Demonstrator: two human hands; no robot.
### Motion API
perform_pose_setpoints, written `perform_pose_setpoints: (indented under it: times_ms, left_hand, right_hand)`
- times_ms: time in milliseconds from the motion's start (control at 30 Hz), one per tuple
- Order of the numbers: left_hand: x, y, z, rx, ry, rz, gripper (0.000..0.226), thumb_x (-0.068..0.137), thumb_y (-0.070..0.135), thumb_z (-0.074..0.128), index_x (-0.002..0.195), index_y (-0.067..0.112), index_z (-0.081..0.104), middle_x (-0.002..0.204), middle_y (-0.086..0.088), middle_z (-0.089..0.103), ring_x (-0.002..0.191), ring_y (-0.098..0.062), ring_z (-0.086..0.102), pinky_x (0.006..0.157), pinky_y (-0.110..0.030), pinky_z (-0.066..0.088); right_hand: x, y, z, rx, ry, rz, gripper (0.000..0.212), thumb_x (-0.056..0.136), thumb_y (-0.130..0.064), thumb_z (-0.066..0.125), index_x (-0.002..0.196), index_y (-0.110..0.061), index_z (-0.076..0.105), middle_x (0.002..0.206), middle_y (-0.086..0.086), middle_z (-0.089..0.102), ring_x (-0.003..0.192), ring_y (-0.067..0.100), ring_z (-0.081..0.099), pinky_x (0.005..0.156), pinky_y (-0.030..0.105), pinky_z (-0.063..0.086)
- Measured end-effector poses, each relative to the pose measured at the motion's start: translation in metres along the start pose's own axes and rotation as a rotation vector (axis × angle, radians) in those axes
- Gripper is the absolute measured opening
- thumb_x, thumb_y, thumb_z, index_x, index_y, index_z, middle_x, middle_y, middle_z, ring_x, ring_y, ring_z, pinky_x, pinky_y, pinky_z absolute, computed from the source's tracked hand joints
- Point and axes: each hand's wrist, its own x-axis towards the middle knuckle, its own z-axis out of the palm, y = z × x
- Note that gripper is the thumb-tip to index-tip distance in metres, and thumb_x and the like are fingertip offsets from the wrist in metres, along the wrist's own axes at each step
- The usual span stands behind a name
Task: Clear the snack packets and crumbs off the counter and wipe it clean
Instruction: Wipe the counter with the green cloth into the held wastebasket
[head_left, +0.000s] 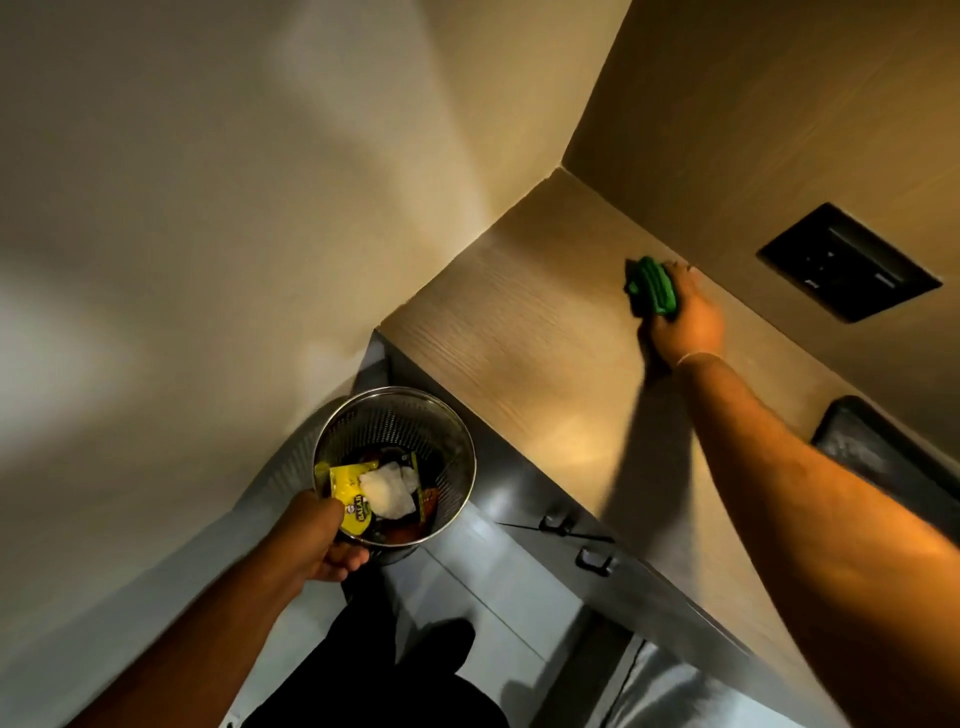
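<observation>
A perforated metal bin (395, 467) is being held by its rim in the closed left hand (317, 540), beside the surface's end. A yellow snack packet (347, 501) and a white crumpled tissue (389, 491) are lying inside it, over darker wrappers that are perhaps more packets. A green cloth (653, 286) is being pressed onto the wooden surface (519, 353) by the right hand (685, 317), fingers closed over it, near the back wall.
</observation>
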Motion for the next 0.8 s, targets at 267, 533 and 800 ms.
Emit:
perform_pose_setpoints:
  times_ms: [267, 533, 800]
  left_hand:
    - [-0.020, -0.006, 0.023, -0.011, -0.040, -0.019, 0.033, 0.103, 0.004, 0.040, 0.090, -0.008, 0.068, 0.055, -0.021, 0.070, 0.032, -0.019, 0.058, 0.040, -0.022, 0.048]
    - [-0.029, -0.013, 0.042, 0.119, -0.050, 0.001, 0.036, 0.101, 0.005, 0.039, 0.109, -0.012, 0.070, 0.060, -0.022, 0.072, 0.032, -0.017, 0.058, 0.039, -0.021, 0.049]
    - [-0.025, -0.027, 0.058, 0.157, -0.067, 0.033, 0.034, 0.105, 0.011, 0.039, 0.116, -0.004, 0.068, 0.069, -0.023, 0.076, 0.039, -0.019, 0.063, 0.043, -0.024, 0.053]
  right_hand:
    - [-0.212, -0.093, 0.065, 0.079, -0.130, -0.567, 0.063, 0.094, -0.025, 0.072, 0.154, -0.022, 0.053, 0.160, 0.006, 0.053, 0.147, 0.028, 0.052, 0.119, 0.052, 0.046]
    - [-0.136, -0.019, -0.021, 0.307, 0.179, -0.152, 0.051, 0.097, -0.006, 0.065, 0.146, -0.015, 0.057, 0.147, 0.009, 0.063, 0.137, 0.020, 0.057, 0.118, 0.032, 0.045]
    - [-0.154, 0.013, -0.011, 0.424, 0.058, 0.054, 0.049, 0.101, -0.004, 0.058, 0.145, -0.026, 0.059, 0.146, 0.004, 0.063, 0.134, 0.019, 0.058, 0.118, 0.038, 0.045]
